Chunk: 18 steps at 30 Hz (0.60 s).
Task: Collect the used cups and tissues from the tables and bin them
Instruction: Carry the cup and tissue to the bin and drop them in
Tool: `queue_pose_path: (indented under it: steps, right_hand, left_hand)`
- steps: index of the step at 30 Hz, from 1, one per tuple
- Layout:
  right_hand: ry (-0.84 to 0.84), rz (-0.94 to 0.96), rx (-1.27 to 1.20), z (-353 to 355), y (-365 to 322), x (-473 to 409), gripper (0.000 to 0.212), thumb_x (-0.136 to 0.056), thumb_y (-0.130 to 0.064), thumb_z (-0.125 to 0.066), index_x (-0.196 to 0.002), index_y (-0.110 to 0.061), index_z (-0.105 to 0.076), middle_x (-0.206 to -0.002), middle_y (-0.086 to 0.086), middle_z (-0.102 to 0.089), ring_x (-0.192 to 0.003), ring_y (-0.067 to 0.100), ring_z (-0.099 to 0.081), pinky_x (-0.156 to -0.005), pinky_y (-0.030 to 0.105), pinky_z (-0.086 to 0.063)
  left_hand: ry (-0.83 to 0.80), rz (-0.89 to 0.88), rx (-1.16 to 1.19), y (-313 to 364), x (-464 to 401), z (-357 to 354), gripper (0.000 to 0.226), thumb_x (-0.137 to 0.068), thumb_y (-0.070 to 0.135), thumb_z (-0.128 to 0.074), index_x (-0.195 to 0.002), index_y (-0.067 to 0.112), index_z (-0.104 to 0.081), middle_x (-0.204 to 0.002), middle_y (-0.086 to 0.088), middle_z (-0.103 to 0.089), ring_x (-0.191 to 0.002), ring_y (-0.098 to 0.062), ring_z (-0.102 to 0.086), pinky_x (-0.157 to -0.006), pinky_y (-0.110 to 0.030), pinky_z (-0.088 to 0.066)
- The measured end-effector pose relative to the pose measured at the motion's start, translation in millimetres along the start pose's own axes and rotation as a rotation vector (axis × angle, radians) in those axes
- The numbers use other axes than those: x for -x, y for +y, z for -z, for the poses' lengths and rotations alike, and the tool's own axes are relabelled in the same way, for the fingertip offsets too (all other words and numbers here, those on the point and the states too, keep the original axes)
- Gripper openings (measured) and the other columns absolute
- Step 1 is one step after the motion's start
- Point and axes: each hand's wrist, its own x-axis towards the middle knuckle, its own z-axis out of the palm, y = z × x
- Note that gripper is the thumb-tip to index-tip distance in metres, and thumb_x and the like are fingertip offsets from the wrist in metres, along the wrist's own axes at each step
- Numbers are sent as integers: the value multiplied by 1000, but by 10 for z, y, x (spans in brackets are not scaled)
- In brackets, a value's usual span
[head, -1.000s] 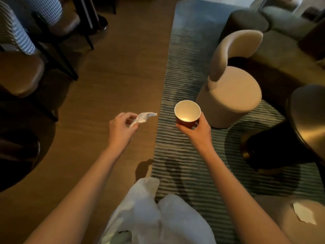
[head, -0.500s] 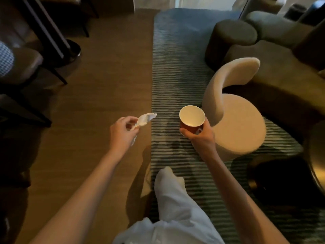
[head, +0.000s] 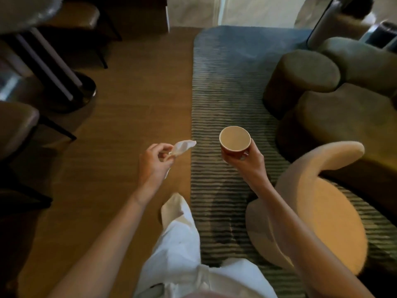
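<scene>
My left hand (head: 153,163) pinches a crumpled white tissue (head: 182,147) between thumb and fingers, holding it over the wooden floor near the rug's edge. My right hand (head: 247,161) grips a red paper cup (head: 235,141) upright from below; its pale inside looks empty. Both hands are held out in front of me at about the same height, the cup a short way right of the tissue. No bin is in view.
A striped grey rug (head: 223,100) runs ahead on the wooden floor (head: 129,100). A beige round chair (head: 318,214) stands close at my right, dark ottomans (head: 300,76) and a sofa beyond it. Dark chairs and a table base (head: 71,91) stand at the left. My white-trousered leg (head: 178,237) steps forward.
I have walked forward along the rug's edge: the beige chair slid from ahead to beside me at lower right. Both hands kept their hold on tissue and cup.
</scene>
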Motion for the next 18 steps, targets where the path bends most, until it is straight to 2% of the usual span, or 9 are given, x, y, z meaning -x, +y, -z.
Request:
queue_pose_path:
  steps: [2, 5, 8, 10, 12, 16, 18]
  right_hand:
    - [45, 4, -4, -165, -80, -593, 64, -65, -17, -86, -118, -31, -54, -108, -11, -64, -103, 5, -61, -87, 18, -49]
    - [80, -29, -14, -342, -265, -1319, 66, -66, -18, -86, -119, -33, -51, -107, -18, -60, -102, -7, -57, -82, 9, -47]
    - [99, -50, 36, -452, -369, -1955, 67, -67, -21, -85, -123, -31, -49, -110, -17, -58, -101, -10, -55, -77, 3, -44]
    - [103, -65, 68, -493, -353, -2356, 67, -67, -22, -85, -123, -30, -49, -112, -13, -58, -102, -7, -55, -78, 5, -45]
    - [115, -91, 82, -507, -277, -2794, 68, -67, -23, -85, -124, -30, -49, -114, -12, -58, -104, -4, -55, -81, 10, -44]
    - [153, -129, 71, -469, -118, -3893, 69, -66, -25, -86, -121, -37, -46, -109, -21, -56, -104, -8, -54, -81, 10, -42]
    - [177, -132, 34, -396, -101, -4564, 70, -66, -25, -86, -122, -37, -45, -110, -23, -56, -105, -6, -54, -85, 12, -42]
  left_hand:
    - [-20, -58, -20, -39, -695, -62, 25, -74, 9, -77, -95, 21, -70, -90, 9, -63, -75, -2, -59, -65, -9, -44]
    - [-90, -101, -43, 13, -1618, -172, 26, -74, 5, -76, -94, 20, -70, -90, 7, -65, -75, -7, -61, -70, -16, -48]
    - [-139, -151, -61, 152, -2462, -308, 27, -73, 7, -77, -93, 24, -70, -90, 9, -66, -69, 4, -58, -61, -2, -42]
    - [-170, -163, -55, 197, -2986, -435, 27, -73, 9, -77, -93, 24, -70, -89, 12, -63, -69, 7, -56, -58, -1, -42]
    - [-207, -157, -40, 218, -3494, -613, 27, -73, 7, -77, -93, 24, -70, -90, 10, -65, -70, 3, -58, -61, -3, -42]
    - [-251, -144, 15, 336, -4594, -1052, 25, -75, 7, -76, -88, 27, -68, -88, 8, -65, -72, -5, -60, -65, -7, -45]
    - [-269, -158, 16, 513, -5212, -1292, 19, -76, 9, -76, -90, 21, -71, -90, 4, -67, -73, -8, -62, -69, -15, -50]
